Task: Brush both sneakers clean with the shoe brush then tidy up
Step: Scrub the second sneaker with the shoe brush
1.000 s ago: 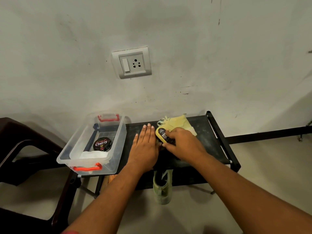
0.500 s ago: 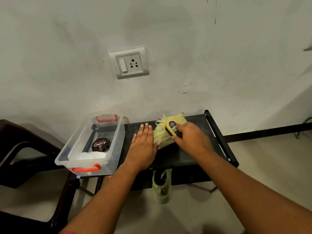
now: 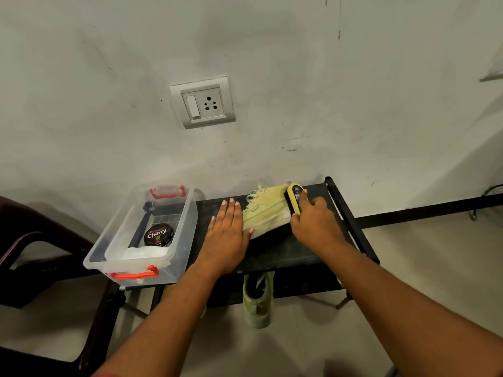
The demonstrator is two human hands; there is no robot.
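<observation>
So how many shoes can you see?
2. The top shoe lies on the black rack; the lower shoe pokes out beneath it, partly hidden. No others show.

Dim, flat indoor light with a greenish cast. The wall [image 3: 299, 63] darkens toward the corners. Soft shadows lie under the worktop [image 3: 285, 251] on the floor [image 3: 422, 268]. Straight lines bow near the edges; detail is slightly soft.

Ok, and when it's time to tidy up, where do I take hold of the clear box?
By the red near handle and far handle, one on each short end. The clear box lies lengthwise away from you and its walls look smooth, so probably hook one from the front and the other from the wall side.
</observation>
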